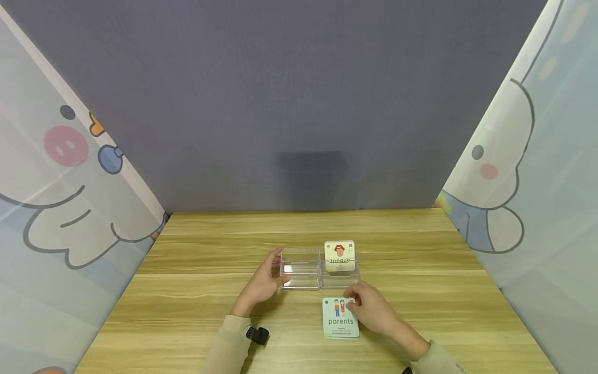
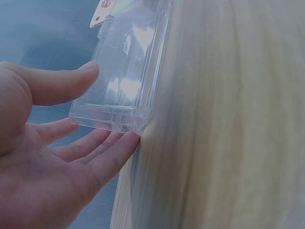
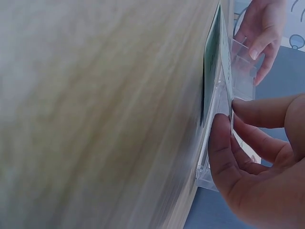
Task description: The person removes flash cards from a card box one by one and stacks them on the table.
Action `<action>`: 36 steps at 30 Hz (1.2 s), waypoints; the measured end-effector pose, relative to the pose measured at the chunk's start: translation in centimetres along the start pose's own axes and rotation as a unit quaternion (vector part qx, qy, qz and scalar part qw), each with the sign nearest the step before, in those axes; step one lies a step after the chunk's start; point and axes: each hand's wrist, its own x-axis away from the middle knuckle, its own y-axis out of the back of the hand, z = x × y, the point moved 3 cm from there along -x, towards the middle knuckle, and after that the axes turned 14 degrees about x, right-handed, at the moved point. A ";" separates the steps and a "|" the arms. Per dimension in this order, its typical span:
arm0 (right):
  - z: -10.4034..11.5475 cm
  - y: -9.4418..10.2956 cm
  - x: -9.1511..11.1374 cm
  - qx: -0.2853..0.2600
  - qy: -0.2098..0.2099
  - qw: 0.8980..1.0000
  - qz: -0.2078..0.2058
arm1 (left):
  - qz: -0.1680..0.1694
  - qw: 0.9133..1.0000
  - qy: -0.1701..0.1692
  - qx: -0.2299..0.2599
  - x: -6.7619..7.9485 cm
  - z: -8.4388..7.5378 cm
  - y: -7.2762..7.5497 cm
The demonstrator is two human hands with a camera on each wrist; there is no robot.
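A clear plastic card holder [image 1: 301, 287] with several compartments stands on the table. My left hand [image 1: 263, 280] is at its left end; in the left wrist view the fingertips [image 2: 129, 138] touch the end wall and the thumb is extended beside the holder. A "tongue" card [image 1: 340, 253] leans in the back right compartment. In front of the holder lies a stack of pale green cards, topped by a "parents" card [image 1: 340, 322]. My right hand [image 1: 374, 310] pinches that top card by its right edge between thumb and fingers. The right wrist view shows the card [image 3: 226, 62] tilted up from those below.
The wooden table [image 1: 196, 291] extends on both sides of the holder. A dark grey panel [image 1: 299, 104] rises behind it. Cartoon-printed curtains [image 1: 486, 130] stand at left and right.
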 end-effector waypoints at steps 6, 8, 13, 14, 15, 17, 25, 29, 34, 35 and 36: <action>-0.1 -0.1 0.0 0.010 0.004 1.000 0.004 | 0.000 1.000 0.002 -0.002 0.1 -0.1 0.0; -0.2 -0.2 -0.1 0.017 0.005 1.000 0.005 | -0.001 1.000 0.002 -0.003 0.1 -0.1 0.0; -0.3 -0.1 0.0 0.034 0.004 0.999 0.005 | -0.001 1.000 0.002 0.001 0.0 0.1 0.0; -0.4 -0.1 0.0 0.037 0.003 0.999 0.005 | -0.001 1.000 0.001 0.001 0.0 0.1 0.0; -0.4 0.0 0.0 0.038 0.003 0.999 0.006 | 0.000 1.000 0.001 0.001 0.0 0.1 0.0; -0.4 0.1 0.1 0.043 0.003 0.999 0.004 | 0.001 1.000 0.001 0.002 0.1 0.0 0.0; -0.3 0.8 -0.1 0.060 0.012 0.998 -0.022 | 0.011 1.000 -0.003 -0.002 0.1 -0.1 0.0; -0.2 1.2 -0.4 0.065 0.016 0.997 -0.035 | 0.011 1.000 -0.002 -0.004 0.1 -0.1 0.0; -0.1 1.6 -0.8 0.064 0.017 0.996 -0.060 | 0.005 1.000 0.006 0.000 0.0 -0.1 -0.1; -0.1 1.7 -0.8 0.064 0.015 0.996 -0.064 | 0.004 1.000 0.006 0.002 0.0 -0.1 -0.1; -0.1 1.8 -0.9 0.063 0.013 0.996 -0.067 | 0.002 1.000 0.010 0.004 0.0 0.0 -0.1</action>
